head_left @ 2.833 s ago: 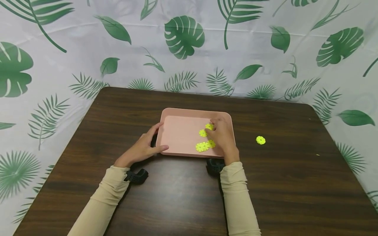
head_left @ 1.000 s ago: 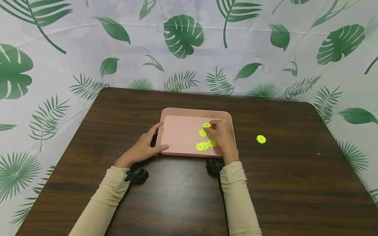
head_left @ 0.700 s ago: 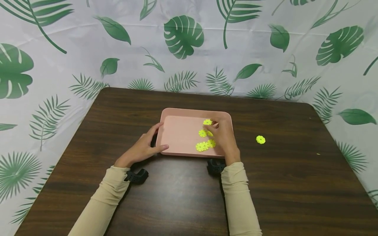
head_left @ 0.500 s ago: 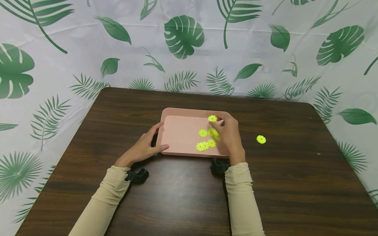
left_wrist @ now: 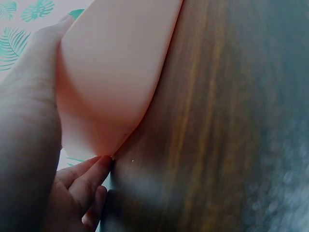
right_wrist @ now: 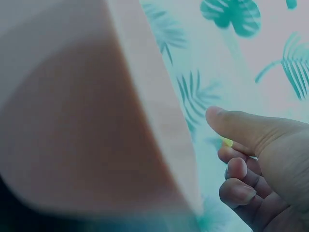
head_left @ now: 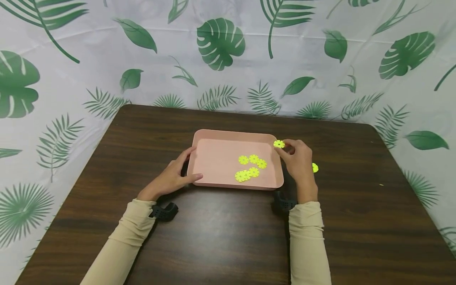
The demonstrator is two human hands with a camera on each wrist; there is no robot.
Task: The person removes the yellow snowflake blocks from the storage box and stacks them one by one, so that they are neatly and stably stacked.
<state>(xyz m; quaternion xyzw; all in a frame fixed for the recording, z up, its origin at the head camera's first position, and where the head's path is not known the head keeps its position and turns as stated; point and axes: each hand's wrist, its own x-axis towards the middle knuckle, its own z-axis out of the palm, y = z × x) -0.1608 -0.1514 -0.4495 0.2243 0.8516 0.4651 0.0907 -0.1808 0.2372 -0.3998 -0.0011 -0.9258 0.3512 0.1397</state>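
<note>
A pink tray (head_left: pixel 215 160) lies on the dark wooden table. My left hand (head_left: pixel 170 177) grips its left end, thumb over the front rim and fingers along the side; in the left wrist view the fingers (left_wrist: pixel 91 181) touch the tray's lower corner. My right hand (head_left: pixel 299 163) pinches a yellow notched plastic disc (head_left: pixel 279 144) between thumb and fingers, just above the tray's right rim. In the right wrist view only a bit of that disc (right_wrist: pixel 227 142) shows behind the thumb. Several similar discs (head_left: pixel 253 158) lie in the tray's right half, some overlapping.
Another yellow disc (head_left: pixel 315 168) lies on the table (head_left: pixel 356 209) right of the tray, partly hidden by my right hand. A tiny pale speck (head_left: pixel 381 185) is farther right. Behind the table hangs a white leaf-print cloth (head_left: pixel 164 75).
My right hand has lifted one disc out from among those in the tray and moved right with it to the tray's right rim. The left hand has stayed in place.
</note>
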